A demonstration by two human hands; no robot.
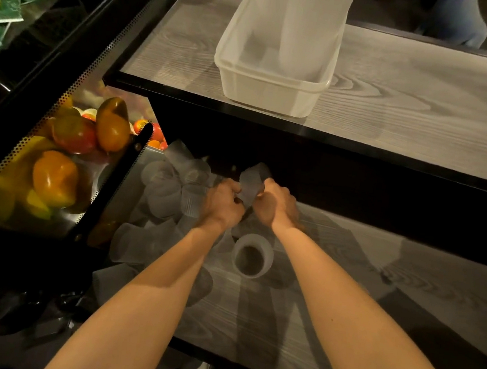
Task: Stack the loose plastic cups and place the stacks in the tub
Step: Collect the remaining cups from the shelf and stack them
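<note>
Thin, light, crushable cup (250,185) is held between left hand (223,200) and right hand (273,203); sidewall grip advised

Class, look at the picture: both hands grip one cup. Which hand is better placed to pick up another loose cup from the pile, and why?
Left, probably. The left hand sits right beside the pile of loose cups, which lies on its side; the right hand would have to cross over while holding the cup.

Frosted translucent cups (168,194); milky white tub (266,77); grey wood-grain shelves (413,91); orange-red peppers (112,124); black perforated basket (64,94).
</note>
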